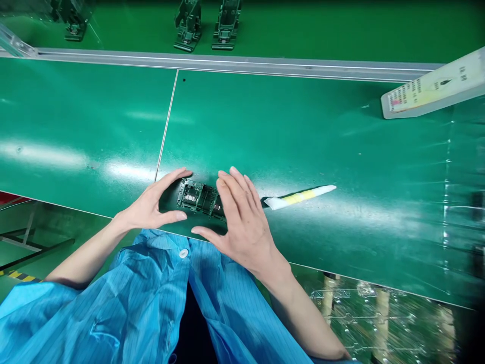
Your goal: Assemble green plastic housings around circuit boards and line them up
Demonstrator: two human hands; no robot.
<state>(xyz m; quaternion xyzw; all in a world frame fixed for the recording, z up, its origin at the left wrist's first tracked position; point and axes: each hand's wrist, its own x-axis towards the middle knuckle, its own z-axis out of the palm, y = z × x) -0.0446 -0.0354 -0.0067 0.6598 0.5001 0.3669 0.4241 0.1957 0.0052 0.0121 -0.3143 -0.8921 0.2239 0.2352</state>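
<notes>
A dark rectangular frame with small metal parts and slots [192, 194] lies on the green table near its front edge, between my hands. My left hand [153, 205] is open at its left end, thumb and fingers apart on either side of it. Over its right end my right hand [244, 227] is open, fingers stretched out and thumb apart, hiding part of the frame. Whether either hand touches it I cannot tell. Just right of my right hand lies a slim tool wrapped in white and yellow [299, 197]; its dark left end is partly hidden.
Similar dark frames [226, 25] stand on a green surface behind a metal rail [242, 64]. A pale box with printed labels [435, 91] sits at the far right. Clear plastic sheeting [464, 177] hangs along the right side. The table [303, 126] has a seam at left.
</notes>
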